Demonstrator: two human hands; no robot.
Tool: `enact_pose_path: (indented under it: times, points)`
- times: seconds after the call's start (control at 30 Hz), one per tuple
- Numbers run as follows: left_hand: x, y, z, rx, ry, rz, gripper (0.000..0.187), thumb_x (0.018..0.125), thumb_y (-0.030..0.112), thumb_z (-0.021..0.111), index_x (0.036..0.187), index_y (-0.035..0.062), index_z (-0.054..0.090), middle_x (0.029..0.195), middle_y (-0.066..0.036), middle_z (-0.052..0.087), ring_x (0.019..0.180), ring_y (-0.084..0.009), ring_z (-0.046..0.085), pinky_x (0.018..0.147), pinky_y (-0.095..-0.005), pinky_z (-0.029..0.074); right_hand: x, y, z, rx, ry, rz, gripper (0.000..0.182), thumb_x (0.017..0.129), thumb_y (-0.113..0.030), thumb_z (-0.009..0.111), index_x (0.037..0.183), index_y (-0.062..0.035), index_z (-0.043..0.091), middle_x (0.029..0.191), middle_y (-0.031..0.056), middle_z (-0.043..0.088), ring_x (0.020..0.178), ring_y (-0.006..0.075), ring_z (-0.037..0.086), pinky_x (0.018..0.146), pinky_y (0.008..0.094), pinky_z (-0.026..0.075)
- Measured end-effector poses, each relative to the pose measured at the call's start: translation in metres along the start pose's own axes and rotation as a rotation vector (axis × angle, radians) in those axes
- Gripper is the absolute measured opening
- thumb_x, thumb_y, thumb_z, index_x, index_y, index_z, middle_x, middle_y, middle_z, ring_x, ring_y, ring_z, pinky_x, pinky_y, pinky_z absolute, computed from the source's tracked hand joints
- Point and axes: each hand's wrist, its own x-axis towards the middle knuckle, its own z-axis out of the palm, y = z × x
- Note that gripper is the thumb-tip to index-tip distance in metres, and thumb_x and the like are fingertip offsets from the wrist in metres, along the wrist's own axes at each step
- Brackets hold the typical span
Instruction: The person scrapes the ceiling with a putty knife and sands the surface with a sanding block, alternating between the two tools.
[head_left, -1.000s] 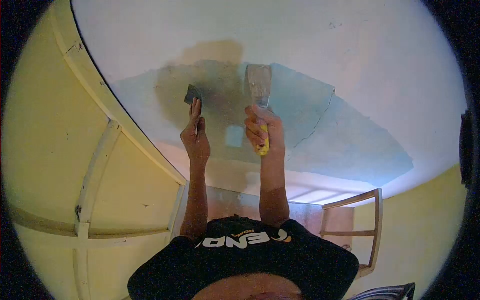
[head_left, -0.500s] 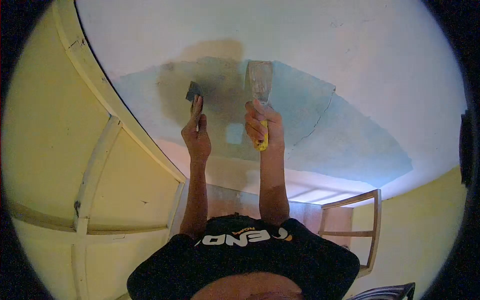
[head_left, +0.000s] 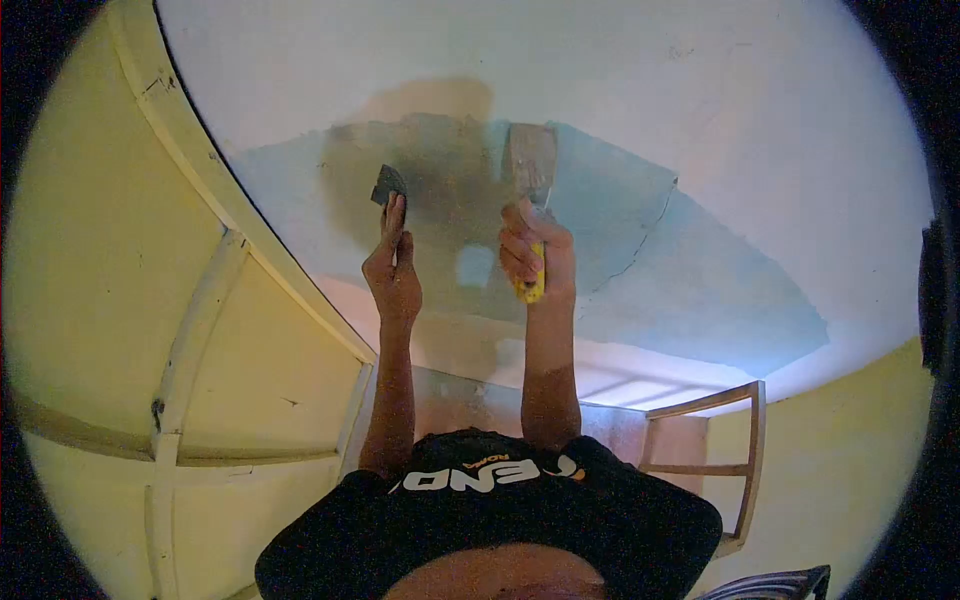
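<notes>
In my right hand (head_left: 537, 240) is a putty knife (head_left: 531, 160), its yellow handle gripped in closed fingers. The wide, smeared blade points up and lies over the upper edge of a bluish-grey patch (head_left: 640, 250) on the pale painted surface. My left hand (head_left: 393, 275) is raised beside it, fingers stretched up and pressed together. A small dark flat piece (head_left: 388, 183) is pinched at its fingertips; its exact kind does not show. Shadows of the arms and hands fall on the patch behind them.
A thin crack (head_left: 650, 225) runs down through the patch on the right. Yellow panels with battens (head_left: 200, 340) fill the left side. At lower right are an open wooden window frame (head_left: 752, 460) and a dark curved object (head_left: 770, 585).
My right hand and the putty knife have shifted slightly to the right. The dark piece in my left hand has turned a little, while that hand stays nearly in place.
</notes>
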Motion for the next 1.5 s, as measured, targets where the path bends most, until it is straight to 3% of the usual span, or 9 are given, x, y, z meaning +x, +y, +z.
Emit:
enact_pose_path:
  times: [0.1, 0.2, 0.3, 0.43, 0.8, 0.9, 1.0, 1.1, 1.5]
  points:
    - [0.009, -0.002, -0.001, 0.021, 0.009, 0.071, 0.047, 0.101, -0.005, 0.049, 0.145, 0.0089, 0.056, 0.155, -0.013, 0.049, 0.148, -0.0282, 0.038, 0.118, -0.0382, 0.034, 0.003, -0.001, -0.01, -0.081, -0.004, -0.006, 0.026, 0.1, -0.024, 0.065, 0.085, -0.0085, 0.05, 0.058, -0.0002, 0.044, 0.033, 0.0079, 0.034, 0.028, 0.0233, 0.03]
    - [0.004, -0.003, 0.001, -0.014, 0.005, 0.097, 0.047, 0.101, -0.005, 0.049, 0.146, 0.0095, 0.056, 0.154, -0.014, 0.049, 0.148, -0.0286, 0.037, 0.116, -0.0376, 0.035, 0.012, 0.001, -0.014, 0.023, -0.232, 0.052, 0.022, 0.101, -0.023, 0.063, 0.09, -0.0074, 0.052, 0.061, 0.0001, 0.045, 0.034, 0.0079, 0.035, 0.028, 0.0233, 0.029]
    - [0.006, 0.006, -0.003, 0.022, 0.002, 0.028, 0.047, 0.102, -0.004, 0.049, 0.146, 0.0095, 0.056, 0.154, -0.014, 0.049, 0.149, -0.029, 0.037, 0.115, -0.0381, 0.037, 0.002, 0.0, 0.0, 0.006, -0.064, -0.049, 0.02, 0.102, -0.023, 0.061, 0.095, -0.0067, 0.052, 0.064, 0.0002, 0.046, 0.035, 0.0089, 0.035, 0.028, 0.0239, 0.029]
    - [0.012, 0.001, -0.006, 0.013, 0.004, 0.163, 0.048, 0.101, -0.005, 0.049, 0.146, 0.0089, 0.056, 0.155, -0.014, 0.049, 0.148, -0.029, 0.037, 0.115, -0.0388, 0.038, 0.008, 0.002, -0.006, 0.09, -0.129, -0.056, 0.018, 0.104, -0.021, 0.056, 0.1, -0.0053, 0.049, 0.066, 0.0011, 0.045, 0.036, 0.0091, 0.038, 0.028, 0.0237, 0.032]
    - [0.018, 0.0, -0.01, 0.064, -0.013, -0.008, 0.048, 0.1, -0.007, 0.049, 0.146, 0.0065, 0.054, 0.155, -0.013, 0.048, 0.148, -0.0262, 0.038, 0.12, -0.0382, 0.032, 0.007, 0.005, -0.006, 0.125, -0.16, -0.085, 0.016, 0.108, -0.017, 0.047, 0.104, -0.002, 0.047, 0.07, 0.0043, 0.045, 0.041, 0.0111, 0.042, 0.031, 0.0249, 0.04]
    - [0.014, -0.002, -0.007, 0.064, -0.04, -0.051, 0.048, 0.1, -0.007, 0.05, 0.146, 0.0059, 0.054, 0.155, -0.013, 0.048, 0.148, -0.0258, 0.039, 0.12, -0.0381, 0.032, 0.012, 0.008, -0.009, 0.086, -0.095, -0.099, 0.024, 0.099, -0.022, 0.065, 0.088, -0.0058, 0.051, 0.062, 0.0, 0.046, 0.036, 0.0091, 0.04, 0.029, 0.025, 0.033]
    - [0.019, -0.001, -0.004, 0.007, -0.047, 0.111, 0.047, 0.1, -0.005, 0.05, 0.146, 0.0058, 0.054, 0.154, -0.013, 0.049, 0.147, -0.026, 0.04, 0.119, -0.0383, 0.032, 0.005, 0.007, -0.008, 0.097, -0.09, -0.065, 0.023, 0.099, -0.02, 0.065, 0.089, -0.0058, 0.051, 0.062, 0.0006, 0.046, 0.036, 0.0093, 0.041, 0.029, 0.0252, 0.031]
    - [0.016, 0.007, 0.003, -0.057, -0.041, 0.135, 0.046, 0.101, -0.004, 0.051, 0.145, 0.0055, 0.055, 0.154, -0.013, 0.049, 0.148, -0.0264, 0.039, 0.119, -0.0384, 0.032, 0.012, 0.009, -0.01, 0.128, -0.179, -0.11, 0.016, 0.108, -0.018, 0.048, 0.114, -0.003, 0.049, 0.071, 0.0044, 0.048, 0.041, 0.0113, 0.043, 0.031, 0.0246, 0.038]
    - [0.01, 0.001, 0.009, -0.085, -0.049, 0.037, 0.048, 0.098, -0.008, 0.049, 0.145, 0.0022, 0.055, 0.154, -0.015, 0.049, 0.148, -0.0261, 0.039, 0.119, -0.0386, 0.031, 0.01, 0.018, -0.008, 0.08, -0.081, -0.053, 0.022, 0.101, -0.019, 0.062, 0.086, -0.0082, 0.05, 0.062, -0.0001, 0.047, 0.036, 0.0096, 0.041, 0.029, 0.0259, 0.031]
